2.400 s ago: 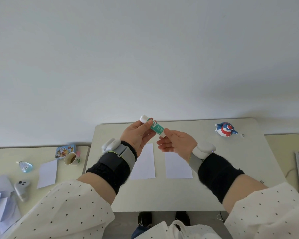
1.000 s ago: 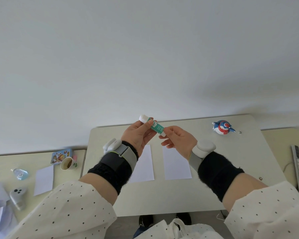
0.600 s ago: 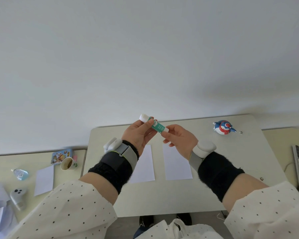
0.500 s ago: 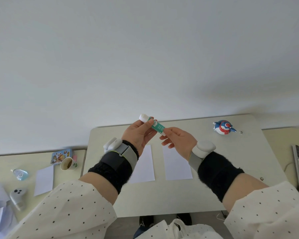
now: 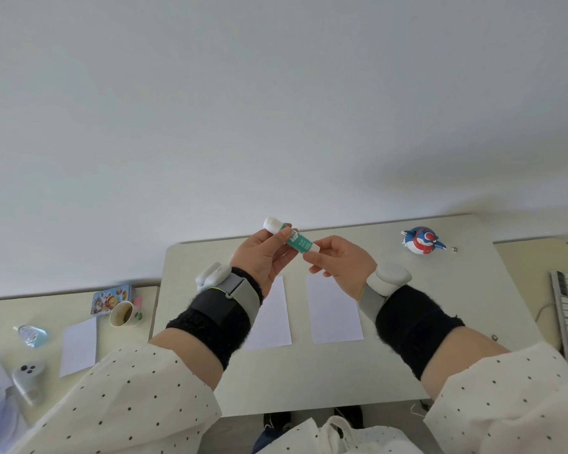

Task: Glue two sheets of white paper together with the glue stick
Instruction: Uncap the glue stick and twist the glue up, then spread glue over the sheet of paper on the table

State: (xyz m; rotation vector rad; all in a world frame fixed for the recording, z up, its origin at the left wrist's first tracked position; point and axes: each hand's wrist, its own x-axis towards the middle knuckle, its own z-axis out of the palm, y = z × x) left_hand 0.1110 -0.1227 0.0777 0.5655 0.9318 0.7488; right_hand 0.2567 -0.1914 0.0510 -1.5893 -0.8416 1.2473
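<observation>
The small teal-labelled glue stick (image 5: pixel 296 241) slants above the two white paper sheets (image 5: pixel 335 311) — left hand (image 5: pixel 263 257) gripping its barrel, right hand (image 5: pixel 338 263) pinching its base.

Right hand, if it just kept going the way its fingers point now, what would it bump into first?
The right hand points up-left and already pinches the lower end of the glue stick. Going on that way, it would push the stick into the left hand, which grips the stick's upper part. Depth looks matched but is not certain.
</observation>
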